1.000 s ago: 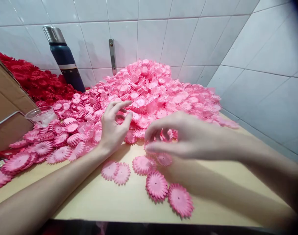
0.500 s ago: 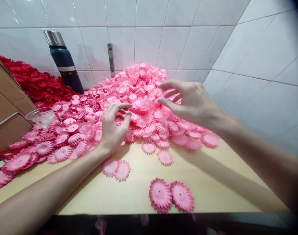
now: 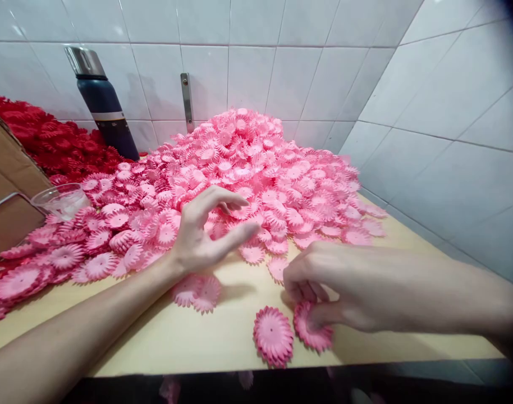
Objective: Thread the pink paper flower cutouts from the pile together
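Right hand [image 3: 336,292] dropped from pile [image 3: 256,168] to bench [image 3: 189,336] front | fingers curled, pinching flower [image 3: 311,334] beside second flower [image 3: 273,335] | left hand [image 3: 206,233] spread, empty | step: picking up flower | next likely needs clean lift

No readable text, label, brand, number or sign anywhere in view. The dark flask [image 3: 100,101] carries a pale band near its top, but no lettering can be made out on it. The cardboard box [image 3: 8,185] at left shows plain, unprinted faces.
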`<state>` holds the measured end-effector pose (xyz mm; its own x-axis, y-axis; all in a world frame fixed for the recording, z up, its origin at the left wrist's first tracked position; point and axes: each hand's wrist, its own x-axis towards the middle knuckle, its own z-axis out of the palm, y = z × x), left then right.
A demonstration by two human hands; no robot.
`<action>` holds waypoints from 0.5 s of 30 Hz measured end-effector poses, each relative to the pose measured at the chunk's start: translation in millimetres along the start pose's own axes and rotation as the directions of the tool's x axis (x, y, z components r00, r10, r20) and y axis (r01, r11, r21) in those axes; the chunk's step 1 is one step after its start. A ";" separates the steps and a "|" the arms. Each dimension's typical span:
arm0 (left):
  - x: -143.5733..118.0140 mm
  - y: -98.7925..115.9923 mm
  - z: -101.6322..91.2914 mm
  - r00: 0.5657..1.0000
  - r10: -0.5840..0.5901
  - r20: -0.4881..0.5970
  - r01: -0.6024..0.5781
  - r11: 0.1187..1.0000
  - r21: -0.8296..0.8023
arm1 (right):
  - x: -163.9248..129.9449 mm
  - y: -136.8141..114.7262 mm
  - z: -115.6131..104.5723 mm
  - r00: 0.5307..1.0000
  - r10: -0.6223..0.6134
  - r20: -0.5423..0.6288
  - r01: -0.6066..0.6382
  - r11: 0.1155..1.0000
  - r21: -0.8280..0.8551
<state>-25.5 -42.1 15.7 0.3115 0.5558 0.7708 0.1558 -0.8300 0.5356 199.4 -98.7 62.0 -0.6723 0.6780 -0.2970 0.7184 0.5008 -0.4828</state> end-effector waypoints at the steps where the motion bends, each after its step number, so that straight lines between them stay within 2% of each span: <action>1: 0.4 2.9 -1.0 0.993 0.080 0.092 -0.078 0.996 -0.033 | 1.4 3.4 -3.2 1.000 0.008 -0.030 -0.008 1.000 -0.010; 2: 0.8 6.1 -1.7 0.965 0.189 0.184 -0.177 0.981 -0.083 | 2.7 7.1 -7.3 0.997 0.016 -0.073 -0.019 0.999 -0.030; 3: 1.1 9.5 -2.1 0.926 0.224 0.304 -0.208 0.974 -0.085 | 3.8 10.9 -11.9 0.993 0.023 -0.116 -0.030 0.998 -0.058; 5: 0.8 15.7 -1.5 0.841 0.234 0.489 -0.230 0.971 -0.069 | 5.4 18.0 -21.5 0.979 0.014 -0.204 -0.037 0.993 -0.109; 7: -0.6 19.3 0.2 0.810 0.203 0.549 -0.218 0.975 -0.039 | 6.7 23.7 -30.5 0.957 -0.009 -0.290 -0.025 0.993 -0.112; 9: -2.2 19.3 2.2 0.835 0.182 0.519 -0.206 0.978 -0.012 | 9.2 27.0 -38.7 0.934 -0.013 -0.358 0.000 0.999 -0.035; 11: -2.8 16.6 3.8 0.895 0.133 0.425 -0.165 0.986 0.038 | 14.4 27.4 -45.8 0.906 -0.014 -0.424 0.053 0.995 0.079; 13: -2.0 12.9 4.6 0.957 0.027 0.288 -0.063 0.991 0.119 | 22.6 24.6 -52.2 0.881 -0.038 -0.471 0.124 0.981 0.152; 15: -0.5 9.4 4.7 0.984 -0.105 0.146 0.077 0.979 0.189 | 33.3 18.8 -58.2 0.877 -0.087 -0.472 0.184 0.969 0.164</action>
<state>-19.7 -50.3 18.7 0.4272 0.6272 0.6513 0.3537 -0.7788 0.5180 200.9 -35.4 91.0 -0.5679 0.8053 0.1703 0.5428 0.5220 -0.6579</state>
